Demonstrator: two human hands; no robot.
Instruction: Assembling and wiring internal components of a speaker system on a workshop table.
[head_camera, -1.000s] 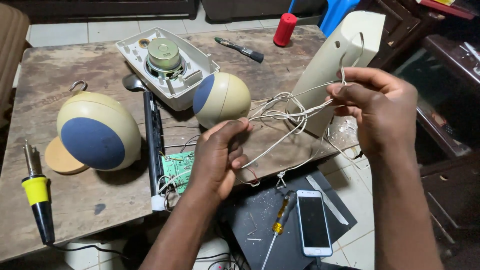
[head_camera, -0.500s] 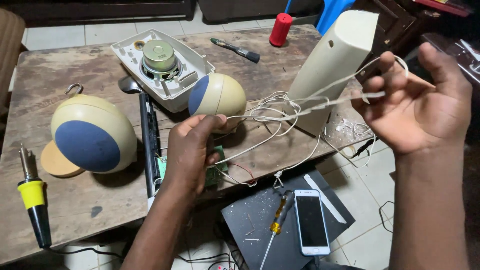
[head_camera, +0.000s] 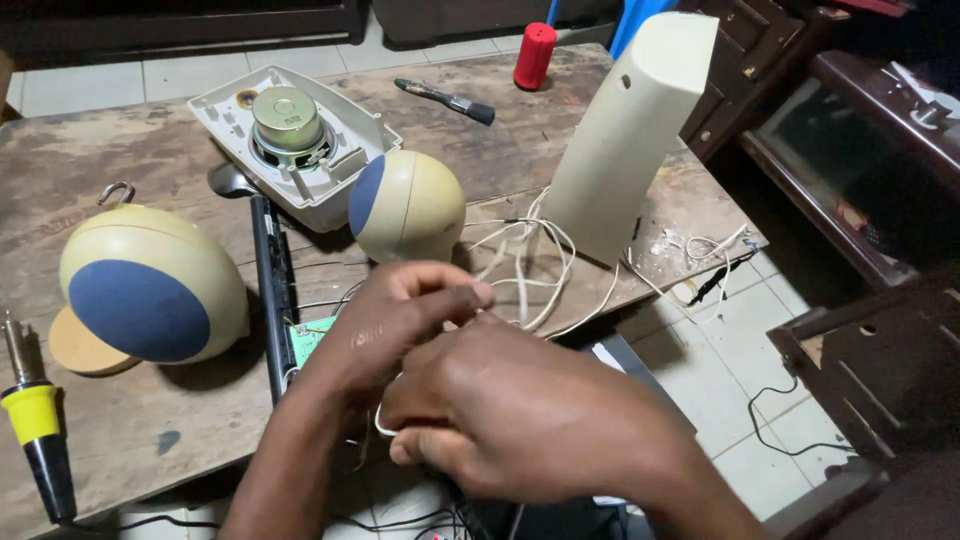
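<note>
Hands, left hand (head_camera: 400, 320) and right hand (head_camera: 510, 410), both pinching white wires (head_camera: 530, 270) beside open speaker housing (head_camera: 230, 115).

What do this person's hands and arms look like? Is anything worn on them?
Both hands, left and right, are bare: no gloves, and no rings or watch in view. The forearms are uncovered as far as the picture shows, with no sleeves in sight and no markings.
</note>
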